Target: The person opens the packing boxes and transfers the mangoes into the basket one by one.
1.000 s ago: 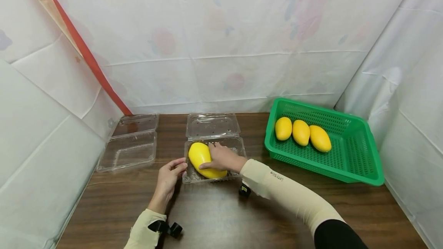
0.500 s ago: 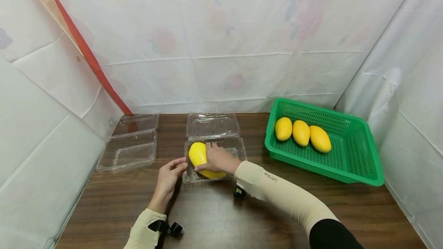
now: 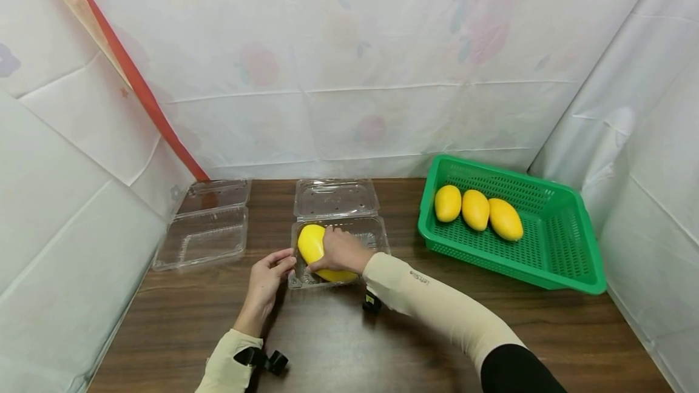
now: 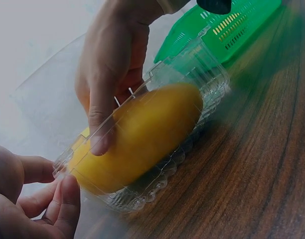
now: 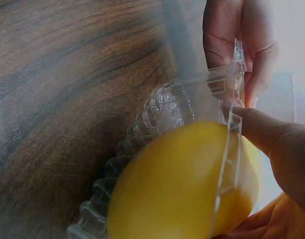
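A yellow mango (image 3: pixel 311 242) lies tilted in the left half of a clear plastic clamshell container (image 3: pixel 374 232), whose lid (image 3: pixel 335 198) is folded back away from the person. My right hand (image 3: pixel 345 250) grips the mango from above, thumb on the near side; the palm hides part of the fruit. With thumb and fingers, my left hand (image 3: pixel 264 281) pinches the container's left rim. In the left wrist view the mango (image 4: pixel 147 129) shows through the clear side wall. The right wrist view has the mango (image 5: pixel 177 179) close up, the right thumb reaching over the rim.
On the right stands a green plastic basket (image 3: pixel 562 253) with three mangoes (image 3: pixel 475 210) in its left part. Another opened clear container (image 3: pixel 210 238) lies at the left of the brown wooden table (image 3: pixel 327 338). White cloth walls (image 3: pixel 338 77) bound the back and sides.
My right hand and forearm have shifted slightly left over the mango, covering more of its middle. The left hand stays at the container's rim.
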`<move>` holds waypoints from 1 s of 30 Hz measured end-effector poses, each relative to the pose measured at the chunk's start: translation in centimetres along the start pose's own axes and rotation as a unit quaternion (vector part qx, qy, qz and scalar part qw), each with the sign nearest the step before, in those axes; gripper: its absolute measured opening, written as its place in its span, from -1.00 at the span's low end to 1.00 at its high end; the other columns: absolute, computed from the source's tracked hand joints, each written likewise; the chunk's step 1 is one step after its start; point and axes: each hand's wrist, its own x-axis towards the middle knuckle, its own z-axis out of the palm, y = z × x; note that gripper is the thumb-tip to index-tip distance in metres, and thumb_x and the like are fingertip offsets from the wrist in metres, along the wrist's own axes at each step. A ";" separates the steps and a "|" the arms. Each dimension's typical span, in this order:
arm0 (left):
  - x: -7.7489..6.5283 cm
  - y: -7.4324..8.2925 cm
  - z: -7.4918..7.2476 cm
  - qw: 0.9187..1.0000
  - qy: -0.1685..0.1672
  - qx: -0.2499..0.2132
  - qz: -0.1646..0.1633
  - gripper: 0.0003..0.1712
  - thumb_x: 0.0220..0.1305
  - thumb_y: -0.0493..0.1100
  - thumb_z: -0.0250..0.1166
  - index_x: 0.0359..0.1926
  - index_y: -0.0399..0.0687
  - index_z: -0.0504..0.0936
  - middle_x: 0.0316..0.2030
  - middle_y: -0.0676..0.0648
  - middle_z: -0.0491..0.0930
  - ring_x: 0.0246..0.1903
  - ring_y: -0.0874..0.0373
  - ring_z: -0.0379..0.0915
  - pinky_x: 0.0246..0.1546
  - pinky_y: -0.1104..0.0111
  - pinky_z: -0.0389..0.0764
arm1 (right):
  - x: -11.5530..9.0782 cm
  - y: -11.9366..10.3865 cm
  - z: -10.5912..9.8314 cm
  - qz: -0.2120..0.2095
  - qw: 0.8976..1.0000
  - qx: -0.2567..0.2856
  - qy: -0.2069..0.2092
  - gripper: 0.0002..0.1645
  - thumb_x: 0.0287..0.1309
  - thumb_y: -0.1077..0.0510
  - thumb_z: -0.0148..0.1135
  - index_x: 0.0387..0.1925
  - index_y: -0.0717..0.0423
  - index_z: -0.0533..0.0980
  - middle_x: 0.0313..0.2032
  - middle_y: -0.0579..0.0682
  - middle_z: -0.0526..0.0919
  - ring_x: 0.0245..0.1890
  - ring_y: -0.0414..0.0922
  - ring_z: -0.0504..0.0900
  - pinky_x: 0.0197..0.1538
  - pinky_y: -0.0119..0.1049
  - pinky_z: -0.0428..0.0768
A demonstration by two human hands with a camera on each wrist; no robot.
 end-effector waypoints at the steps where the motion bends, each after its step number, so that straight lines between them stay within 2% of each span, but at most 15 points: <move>1: 0.0 0.0 0.0 1.000 0.001 0.000 0.000 -0.59 0.31 -0.35 0.23 0.14 -0.46 0.50 -0.43 0.18 0.60 -0.46 0.41 0.50 -0.39 0.59 0.59 | 0.1 0.0 0.0 0.001 1.000 0.001 0.001 0.27 -0.17 -0.48 0.39 0.31 0.36 0.25 0.06 0.21 0.57 -0.06 0.06 0.62 -0.01 -0.11 0.65; 10: 0.0 0.2 0.0 1.000 0.000 0.007 -0.002 -0.59 0.31 -0.32 0.24 0.14 -0.43 0.51 -0.43 0.18 0.59 -0.46 0.39 0.50 -0.39 0.59 0.60 | 0.6 0.0 -0.1 0.002 1.000 0.013 0.003 0.12 -0.18 -0.38 0.46 0.21 0.30 0.34 -0.07 0.13 0.60 -0.17 0.01 0.61 -0.10 -0.15 0.64; 16: -0.1 0.1 -0.1 1.000 -0.001 0.006 -0.004 -0.58 0.31 -0.32 0.24 0.15 -0.44 0.50 -0.43 0.17 0.58 -0.47 0.39 0.50 -0.38 0.59 0.60 | 0.6 0.2 -0.2 0.001 1.000 0.020 -0.007 0.13 -0.18 -0.36 0.47 0.27 0.25 0.30 -0.04 0.10 0.58 -0.13 0.00 0.59 -0.07 -0.16 0.63; 30: -0.1 0.0 -0.1 1.000 0.000 0.006 -0.001 -0.58 0.32 -0.34 0.22 0.16 -0.45 0.48 -0.42 0.20 0.59 -0.46 0.41 0.49 -0.37 0.59 0.60 | -0.5 1.6 -2.5 -0.011 0.999 0.042 -0.018 0.13 -0.13 -0.34 0.44 0.34 0.19 0.24 0.01 0.08 0.58 -0.14 -0.05 0.58 -0.14 -0.21 0.59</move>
